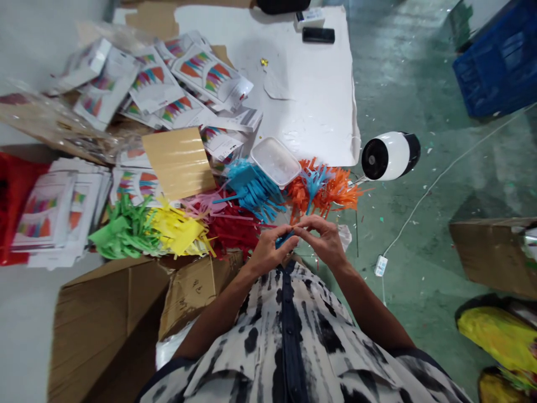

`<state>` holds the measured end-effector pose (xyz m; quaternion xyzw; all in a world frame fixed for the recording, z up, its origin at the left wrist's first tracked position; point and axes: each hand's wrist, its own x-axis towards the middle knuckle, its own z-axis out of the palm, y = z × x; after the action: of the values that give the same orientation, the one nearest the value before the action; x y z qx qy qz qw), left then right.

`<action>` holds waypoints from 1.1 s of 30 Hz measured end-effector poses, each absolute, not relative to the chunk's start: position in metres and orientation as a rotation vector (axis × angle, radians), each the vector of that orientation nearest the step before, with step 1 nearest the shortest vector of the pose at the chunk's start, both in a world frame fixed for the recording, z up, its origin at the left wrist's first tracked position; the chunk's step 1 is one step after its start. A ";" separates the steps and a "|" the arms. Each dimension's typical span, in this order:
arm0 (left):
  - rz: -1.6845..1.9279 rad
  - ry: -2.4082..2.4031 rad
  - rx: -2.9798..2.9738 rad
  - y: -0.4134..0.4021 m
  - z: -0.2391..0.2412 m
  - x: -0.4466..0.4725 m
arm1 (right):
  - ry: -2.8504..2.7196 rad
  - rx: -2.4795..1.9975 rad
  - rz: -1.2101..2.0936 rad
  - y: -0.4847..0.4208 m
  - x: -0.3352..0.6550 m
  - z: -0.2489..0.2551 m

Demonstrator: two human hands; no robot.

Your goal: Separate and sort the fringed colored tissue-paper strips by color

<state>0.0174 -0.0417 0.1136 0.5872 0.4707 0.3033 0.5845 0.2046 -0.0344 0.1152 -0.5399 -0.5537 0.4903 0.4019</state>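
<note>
My left hand (268,250) and my right hand (325,239) meet just in front of my body, fingers pinched together on a small blue paper strip (283,239). Right beyond them lie heaps of cut fringed paper: blue (251,190), orange (325,191), red (235,229), yellow (180,230), green (126,229) and pink (201,204). A clear plastic tub (274,161) sits between the blue and orange heaps.
Printed packs with rainbow fringe pictures (168,84) are piled at the left and back. A tan card (179,162) lies on them. Open cardboard boxes (109,313) stand at my left. A small white fan (390,155), a blue crate (499,67) and a phone (318,34) are around.
</note>
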 end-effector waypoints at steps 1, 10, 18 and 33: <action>0.706 1.100 1.343 -0.043 0.112 0.018 | -1.399 -1.357 1.285 -0.035 0.205 0.113; 0.661 1.098 1.249 -0.053 0.093 0.010 | -0.988 -1.399 1.477 -0.041 0.202 0.098; 0.603 1.049 1.096 -0.060 0.073 0.000 | -1.299 -1.389 1.502 -0.046 0.181 0.087; 0.487 1.295 1.324 -0.055 0.032 -0.050 | -1.492 -1.537 0.269 0.023 0.234 0.109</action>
<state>-0.0499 -0.0548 0.0323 0.5655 0.5530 0.2080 0.5755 0.2342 0.0231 0.1095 -0.6278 -0.6092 0.1097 0.4719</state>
